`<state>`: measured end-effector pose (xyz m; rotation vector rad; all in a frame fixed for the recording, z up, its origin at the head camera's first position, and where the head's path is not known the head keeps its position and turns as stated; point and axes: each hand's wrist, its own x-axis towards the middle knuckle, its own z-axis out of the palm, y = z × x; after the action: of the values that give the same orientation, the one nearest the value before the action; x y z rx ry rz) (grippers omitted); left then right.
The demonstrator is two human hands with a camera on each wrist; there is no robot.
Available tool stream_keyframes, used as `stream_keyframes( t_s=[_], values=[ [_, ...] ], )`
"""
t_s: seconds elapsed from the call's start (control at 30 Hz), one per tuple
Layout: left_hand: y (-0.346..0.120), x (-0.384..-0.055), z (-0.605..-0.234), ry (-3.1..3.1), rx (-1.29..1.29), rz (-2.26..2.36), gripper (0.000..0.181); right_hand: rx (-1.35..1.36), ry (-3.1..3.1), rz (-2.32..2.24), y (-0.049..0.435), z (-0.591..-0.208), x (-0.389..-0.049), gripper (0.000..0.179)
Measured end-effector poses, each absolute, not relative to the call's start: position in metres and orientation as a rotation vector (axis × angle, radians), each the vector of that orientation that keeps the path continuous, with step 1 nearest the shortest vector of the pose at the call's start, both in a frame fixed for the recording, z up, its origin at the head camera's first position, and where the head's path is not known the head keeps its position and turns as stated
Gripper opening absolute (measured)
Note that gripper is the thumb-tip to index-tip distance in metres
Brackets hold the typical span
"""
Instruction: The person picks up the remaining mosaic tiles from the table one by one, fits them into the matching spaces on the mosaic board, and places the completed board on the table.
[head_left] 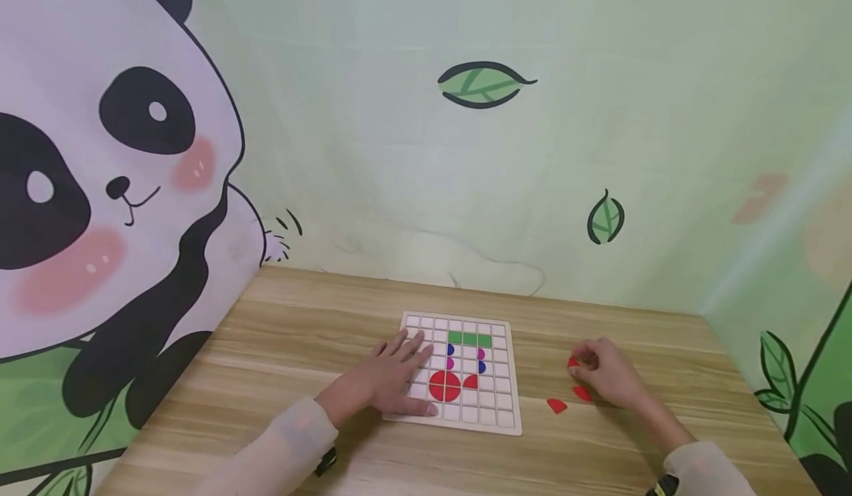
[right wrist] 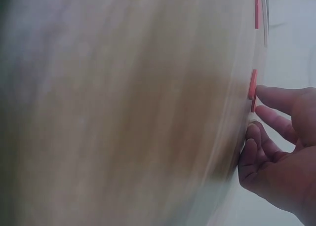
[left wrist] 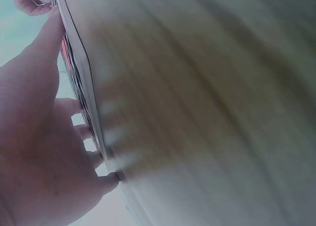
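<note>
A white grid board lies on the wooden table. My left hand rests on its left side with the fingers spread, covering several cells. Green pieces form a row near the top of the grid. Below them sit small blue and magenta half-circles, a full red circle and a red quarter-circle. To the right of the board, my right hand pinches a red quarter-circle piece between thumb and finger, low over the table. In the right wrist view the fingers are at the red pieces.
Two loose red quarter-circles lie on the table: one piece between board and right hand, another piece just under that hand. Behind the table hangs a pale green backdrop with a printed panda and leaves.
</note>
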<state>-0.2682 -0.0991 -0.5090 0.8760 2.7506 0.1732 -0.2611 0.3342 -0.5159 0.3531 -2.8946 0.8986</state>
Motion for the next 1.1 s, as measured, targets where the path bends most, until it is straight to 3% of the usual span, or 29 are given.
stream_keyframes(
  t_s=[1.1],
  values=[
    [-0.0983,-0.2684,-0.509,2.759,0.872,0.162,0.113,0.29,-2.942,0.986,0.3268,-0.5119,-0.2622,0.013]
  ],
)
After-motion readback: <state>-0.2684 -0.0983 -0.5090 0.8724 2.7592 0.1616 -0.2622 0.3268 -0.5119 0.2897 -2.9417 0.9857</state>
